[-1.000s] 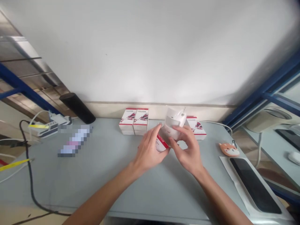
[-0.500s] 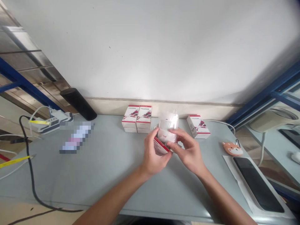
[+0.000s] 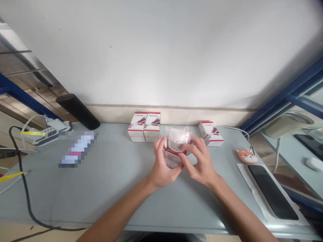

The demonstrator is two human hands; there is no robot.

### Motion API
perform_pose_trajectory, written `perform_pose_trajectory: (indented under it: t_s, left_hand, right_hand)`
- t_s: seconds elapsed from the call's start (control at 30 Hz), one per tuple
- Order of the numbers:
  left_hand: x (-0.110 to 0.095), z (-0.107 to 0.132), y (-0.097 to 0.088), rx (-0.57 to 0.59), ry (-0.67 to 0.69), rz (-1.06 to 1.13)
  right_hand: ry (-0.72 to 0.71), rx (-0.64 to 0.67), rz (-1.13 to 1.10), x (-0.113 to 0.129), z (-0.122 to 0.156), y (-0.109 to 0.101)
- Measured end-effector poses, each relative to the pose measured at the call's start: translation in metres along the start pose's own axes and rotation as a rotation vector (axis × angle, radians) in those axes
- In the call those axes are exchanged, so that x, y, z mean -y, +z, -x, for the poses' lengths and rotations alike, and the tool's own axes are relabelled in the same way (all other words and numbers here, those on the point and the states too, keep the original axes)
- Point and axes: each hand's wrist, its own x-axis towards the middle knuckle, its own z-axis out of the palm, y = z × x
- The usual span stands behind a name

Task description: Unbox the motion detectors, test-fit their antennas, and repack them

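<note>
- Grey tabletop (image 3: 113, 191) below a white wall (image 3: 161, 57): a small packing scene at a bench's centre.
- Clear-bagged white device (image 3: 178, 138) stands in the open top of a red-trimmed carton (image 3: 171, 159), held just above the table; its upper part rises well clear of the mouth.
- My left hand (image 3: 161, 164) grips the carton from the side, fingers curled around it.
- My right hand (image 3: 199, 160) closes on the bagged device, fingers spread across its side and near the carton's rim.
- Packing stands partway: nothing closes over the device, and how deep it sits is hidden.
- Two matching cartons (image 3: 144, 126) stand side by side behind my hands, a third (image 3: 211, 133) off to the right; all look shut, contents unseen.
- Nearby: a black cylinder (image 3: 78, 111), a power strip (image 3: 47, 135), a pixelated packet (image 3: 77, 149), a fox-shaped ornament (image 3: 246, 156) and a smartphone (image 3: 271, 191).
</note>
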Motion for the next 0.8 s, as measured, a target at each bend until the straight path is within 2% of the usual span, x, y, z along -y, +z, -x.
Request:
perform_pose_trajectory:
  t_s: [0.07, 0.17, 0.33, 0.43, 0.5, 0.6, 0.7, 0.8]
  left_hand:
    - [-0.001, -0.004, -0.004, 0.032, 0.028, -0.092]
    - [-0.003, -0.009, -0.009, 0.054, 0.067, -0.215]
    - [0.001, -0.012, -0.011, 0.015, 0.143, -0.282]
    - [0.002, -0.014, -0.013, 0.099, 0.129, -0.288]
    - [0.001, -0.017, -0.015, 0.167, 0.102, -0.286]
    - [-0.002, -0.019, -0.018, 0.200, 0.086, -0.283]
    - [0.000, -0.018, -0.019, 0.211, 0.092, -0.256]
    - [0.008, -0.014, -0.015, 0.153, 0.120, -0.184]
  right_hand:
    - [-0.022, -0.039, -0.002, -0.003, 0.001, 0.002]
    - [0.024, -0.040, 0.014, -0.006, 0.001, 0.002]
    - [0.022, -0.035, 0.138, -0.005, -0.002, -0.004]
    - [0.021, -0.028, 0.086, -0.005, -0.002, -0.004]
    - [0.091, -0.064, 0.009, -0.005, -0.001, -0.001]
    - [0.199, -0.139, -0.099, -0.007, 0.001, 0.005]
    - [0.160, -0.060, -0.070, -0.007, 0.003, 0.008]
    - [0.126, -0.011, -0.053, -0.004, 0.003, 0.009]
